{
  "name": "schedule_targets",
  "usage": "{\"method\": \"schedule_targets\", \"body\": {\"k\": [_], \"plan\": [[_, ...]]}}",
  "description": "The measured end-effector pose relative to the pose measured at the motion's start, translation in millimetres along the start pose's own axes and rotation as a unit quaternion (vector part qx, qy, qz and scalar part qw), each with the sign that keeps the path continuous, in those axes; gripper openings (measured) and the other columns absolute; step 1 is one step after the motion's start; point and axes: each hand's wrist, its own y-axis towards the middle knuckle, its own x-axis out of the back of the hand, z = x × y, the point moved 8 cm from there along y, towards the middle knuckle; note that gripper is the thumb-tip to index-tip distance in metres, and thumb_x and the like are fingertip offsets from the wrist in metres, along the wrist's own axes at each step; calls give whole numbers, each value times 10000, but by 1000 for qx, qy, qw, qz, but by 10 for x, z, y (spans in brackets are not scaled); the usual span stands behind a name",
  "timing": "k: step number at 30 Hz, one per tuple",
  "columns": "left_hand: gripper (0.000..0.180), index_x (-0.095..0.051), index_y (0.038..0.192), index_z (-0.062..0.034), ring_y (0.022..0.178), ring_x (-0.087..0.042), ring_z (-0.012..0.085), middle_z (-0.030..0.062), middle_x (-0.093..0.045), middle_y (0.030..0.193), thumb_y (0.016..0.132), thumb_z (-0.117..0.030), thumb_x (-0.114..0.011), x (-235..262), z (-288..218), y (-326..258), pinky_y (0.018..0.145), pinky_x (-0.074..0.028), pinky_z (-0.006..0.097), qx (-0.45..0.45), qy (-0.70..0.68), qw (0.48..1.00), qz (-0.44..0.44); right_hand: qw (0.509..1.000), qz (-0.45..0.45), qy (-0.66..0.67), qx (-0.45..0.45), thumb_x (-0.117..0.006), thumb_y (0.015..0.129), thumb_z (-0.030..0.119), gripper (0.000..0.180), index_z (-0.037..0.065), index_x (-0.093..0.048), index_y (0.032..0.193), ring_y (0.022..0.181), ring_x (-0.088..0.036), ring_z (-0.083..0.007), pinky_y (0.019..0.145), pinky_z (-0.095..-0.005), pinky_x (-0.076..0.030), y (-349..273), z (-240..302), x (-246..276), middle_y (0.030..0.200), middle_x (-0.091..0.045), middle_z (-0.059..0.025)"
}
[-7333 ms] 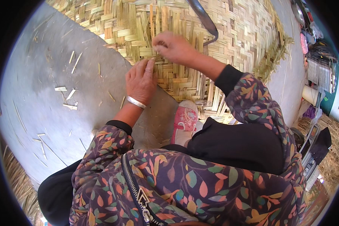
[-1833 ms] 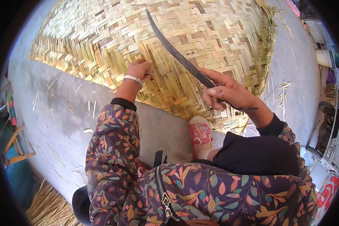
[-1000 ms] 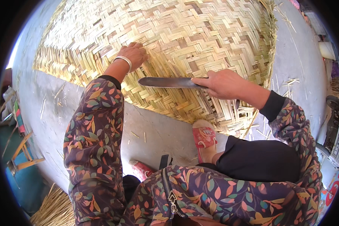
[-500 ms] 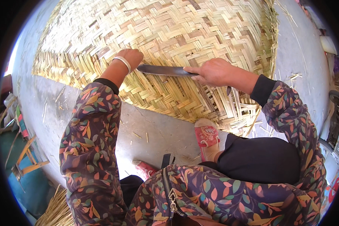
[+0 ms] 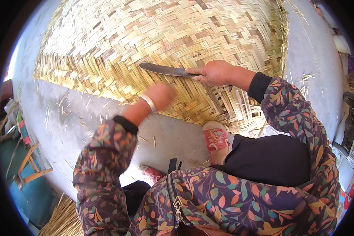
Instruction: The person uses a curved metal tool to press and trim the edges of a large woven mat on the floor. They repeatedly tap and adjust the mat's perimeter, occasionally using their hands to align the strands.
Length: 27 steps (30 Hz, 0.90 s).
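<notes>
Clock: dial centred on the view, 12 at the top.
Right hand [image 5: 215, 72]: 1 o'clock, fingers closed around the near end of the blade, over the mat.
Blade [image 5: 161, 70]: dark, slightly curved; runs from the right hand toward 9 o'clock. Over the mat; contact unclear.
Left hand [image 5: 161, 95]: 11 o'clock, over the mat's near edge, below the blade. Motion-blurred; can't tell finger state or if anything's held.
Mat [image 5: 145, 35]: woven pale strips, spans 10 to 2 o'clock on grey floor [image 5: 177, 145].
Shoe [image 5: 216, 138]: red and beige, 4 o'clock, at mat edge.
Straw bundle [image 5: 65, 218]: 8 o'clock, near the rim.
</notes>
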Motion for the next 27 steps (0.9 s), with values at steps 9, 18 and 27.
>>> {"method": "schedule_targets", "body": {"k": [9, 18, 27], "plan": [[528, -554, 1303, -149, 1224, -510, 320, 131, -517, 1346, 798, 6, -541, 384, 242, -208, 1030, -411, 452, 15, 45, 991, -124, 997, 52, -48, 40, -485, 952, 441, 465, 313, -470, 1399, 713, -641, -315, 639, -455, -491, -473, 174, 9, 738, -636, -126], [275, -640, 1096, -110, 1255, -497, 269, 81, -582, 1267, 831, -57, -592, 864, 519, 522, 1005, -409, 463, 42, 323, 945, 19, 994, 5, -109, -6, -497, 945, 445, 456, 334, -474, 1387, 676, -646, -285, 610, -430, -496, -544, -64, 297, 721, -644, -89], [110, -670, 931, -79, 964, -659, 314, 118, -678, 1004, 867, -132, -597, 596, 693, 616, 800, -536, 415, 85, 292, 952, 38, 997, 50, -53, -32, -469, 965, 436, 448, 304, -486, 1393, 836, -661, -298, 709, -440, -516, -378, -243, 183, 876, -681, -110]]}}
